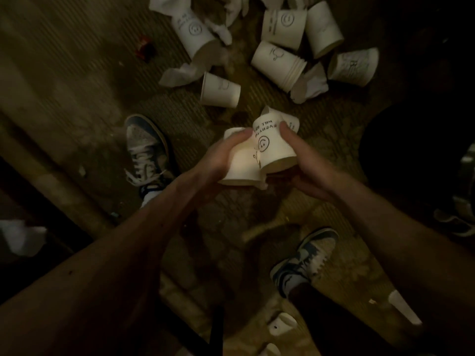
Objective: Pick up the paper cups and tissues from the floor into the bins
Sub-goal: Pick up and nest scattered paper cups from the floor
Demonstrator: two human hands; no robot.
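The left grip (pixel 221 155) is curled round a plain white paper cup (pixel 240 167). The right grip (pixel 305 160) grasps the smiley cup (pixel 272 147), with the thumb over its wall and the fingers beneath. The 2 cups touch side by side, held above the floor (pixel 77 73). A crumpled white edge pokes out just beyond the smiley cup; I cannot tell which grip carries it.

These cups should be very light and thin-walled. A squeeze mid-wall would likely buckle them, so the rolled rim or the base is the safer hold. Sliding 1 inside another would free a grip. The tissues are limp and soft, and are best pinched in a bunch.

All the cups are white with small black line drawings. The smiley cup carries a smiling face and block lettering that reads upside down from here.

- Beyond the smiley cup and a little left, a single cup (pixel 221 89) lies on its side.
- Beyond it to the right lies a nested stack (pixel 279 65), with a crumpled tissue (pixel 311 86) touching the stack's open end.
- At least 4 more cups lie farther beyond, among tissues, and another tissue (pixel 180 74) sits just left of the single cup.

No bin can be made out for certain in this dim view.
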